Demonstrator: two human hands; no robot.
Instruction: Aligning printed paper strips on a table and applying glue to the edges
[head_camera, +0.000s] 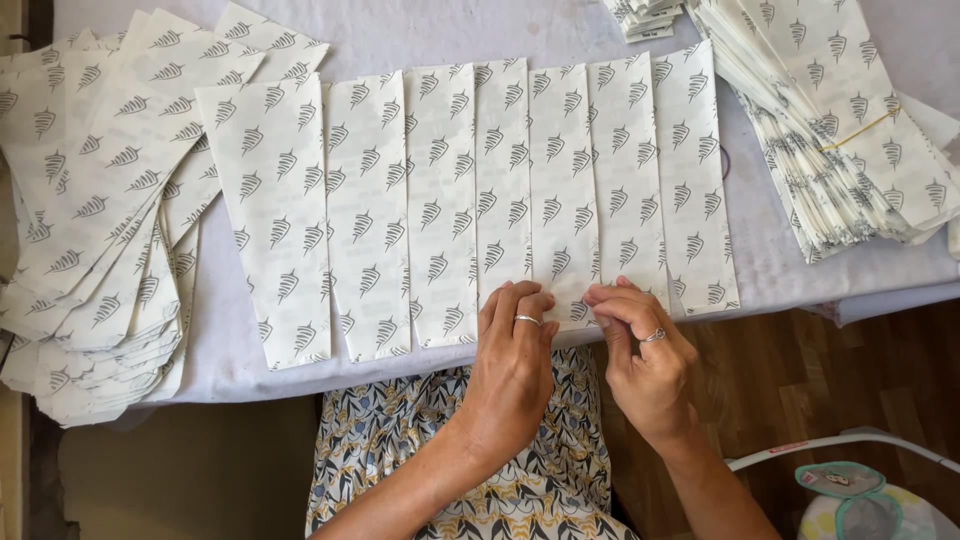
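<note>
At six o'clock, over a leaf-patterned lap, the left hand (512, 365) lies flat, fingers together, on the near end of a long white paper bag printed with grey leaf marks (563, 190). Just beside it, the right hand (645, 355) pinches that bag's bottom edge with curled fingers. The bag lies in an overlapping row on the white-clothed table (770, 260). At nine o'clock lies a fanned heap of bags (90, 220); at one o'clock, a rubber-banded bundle (830, 120).

I see bare tabletop (770, 250) between the overlapping bags (480, 200) and the banded stack (840, 130); loose bags (90, 220) crowd the left.
</note>
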